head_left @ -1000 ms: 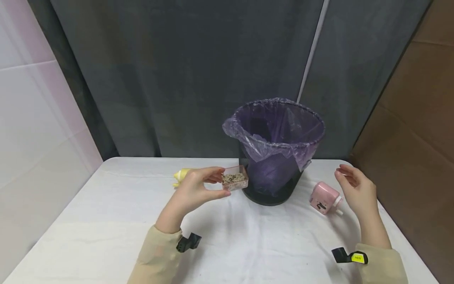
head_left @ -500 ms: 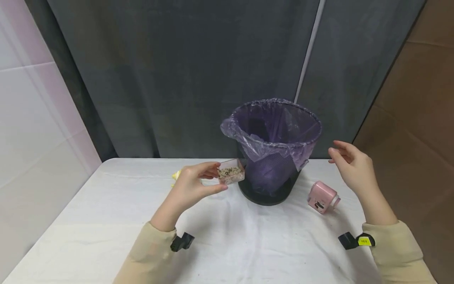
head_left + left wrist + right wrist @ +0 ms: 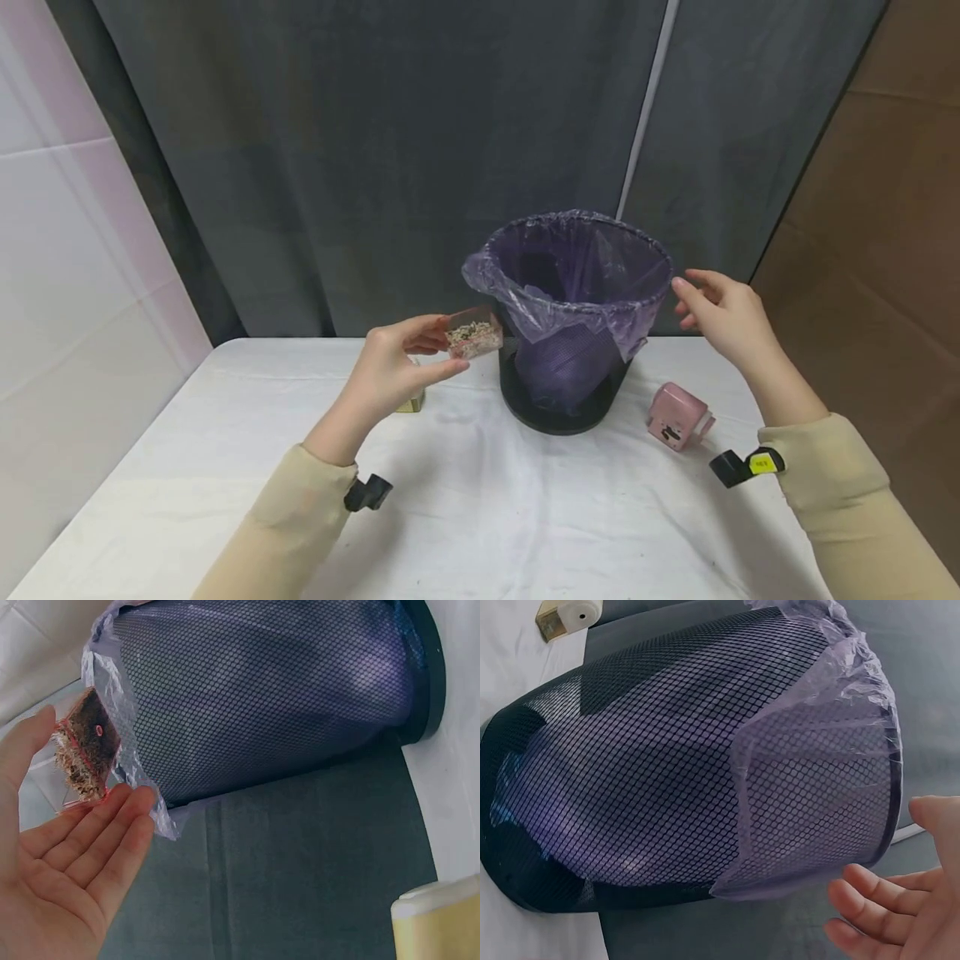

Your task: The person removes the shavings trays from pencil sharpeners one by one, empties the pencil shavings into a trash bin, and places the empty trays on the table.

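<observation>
My left hand point(image 3: 390, 367) pinches a small clear shavings drawer point(image 3: 474, 333) between thumb and fingers, raised above the table at the left of the waste bin point(image 3: 562, 367). Pale and dark shavings point(image 3: 79, 761) lie in the drawer, which is tilted, and it overlaps the bin's upper edge in the left wrist view. At the bin's right rim is my right hand point(image 3: 727, 321), thumb and fingers slightly bent with nothing between them. A purple bag point(image 3: 817, 765) lines the black mesh bin and folds over its rim.
A pink pencil sharpener point(image 3: 677, 417) sits on the white table point(image 3: 480, 517) to the right of the bin. Partly behind my left hand stands a small yellow object point(image 3: 411, 403) with a pale top. A dark curtain point(image 3: 375, 167) hangs behind the table.
My left hand has lifted the shavings drawer and tilted it somewhat. My right hand has moved up and leftward from above the sharpener to the bin's rim.
</observation>
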`<state>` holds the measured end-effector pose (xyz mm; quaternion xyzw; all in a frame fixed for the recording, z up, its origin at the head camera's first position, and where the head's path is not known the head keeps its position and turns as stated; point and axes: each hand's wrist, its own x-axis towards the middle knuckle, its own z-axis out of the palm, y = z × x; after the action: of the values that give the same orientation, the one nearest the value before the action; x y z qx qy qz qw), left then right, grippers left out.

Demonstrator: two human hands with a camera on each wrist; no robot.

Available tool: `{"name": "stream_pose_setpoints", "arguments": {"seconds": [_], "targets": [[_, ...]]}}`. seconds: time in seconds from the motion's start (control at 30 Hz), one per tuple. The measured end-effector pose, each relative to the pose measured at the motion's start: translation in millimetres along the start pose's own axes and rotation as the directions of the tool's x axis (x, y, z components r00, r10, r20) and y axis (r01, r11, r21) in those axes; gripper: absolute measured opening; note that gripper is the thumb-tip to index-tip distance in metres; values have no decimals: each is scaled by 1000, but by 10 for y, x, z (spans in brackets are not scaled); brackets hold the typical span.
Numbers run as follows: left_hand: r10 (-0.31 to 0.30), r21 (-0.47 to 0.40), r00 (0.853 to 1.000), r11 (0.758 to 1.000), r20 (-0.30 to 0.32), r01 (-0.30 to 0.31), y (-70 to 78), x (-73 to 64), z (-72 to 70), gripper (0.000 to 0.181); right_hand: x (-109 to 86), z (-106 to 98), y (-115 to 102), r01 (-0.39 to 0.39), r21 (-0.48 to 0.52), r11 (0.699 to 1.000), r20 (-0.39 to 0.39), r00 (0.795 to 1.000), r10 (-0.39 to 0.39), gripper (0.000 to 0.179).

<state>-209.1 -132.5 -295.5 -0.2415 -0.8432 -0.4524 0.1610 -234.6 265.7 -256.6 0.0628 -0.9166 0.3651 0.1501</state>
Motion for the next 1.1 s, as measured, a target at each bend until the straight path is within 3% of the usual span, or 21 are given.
{"name": "stream_pose_setpoints", "arguments": {"seconds": [0.3, 0.57, 1.1], "targets": [[-44, -22, 999, 999, 11, 44, 40, 156, -127, 58, 92, 15, -29, -76, 115, 990, 87, 994, 66, 75], [-53, 3, 999, 999, 12, 53, 133, 351, -199, 59, 115, 54, -44, -81, 334, 939, 138, 990, 36, 65], [-40, 0, 999, 999, -26, 40, 219, 662, -168, 57, 125, 74, -58, -77, 428, 900, 152, 988, 12, 56]]}}
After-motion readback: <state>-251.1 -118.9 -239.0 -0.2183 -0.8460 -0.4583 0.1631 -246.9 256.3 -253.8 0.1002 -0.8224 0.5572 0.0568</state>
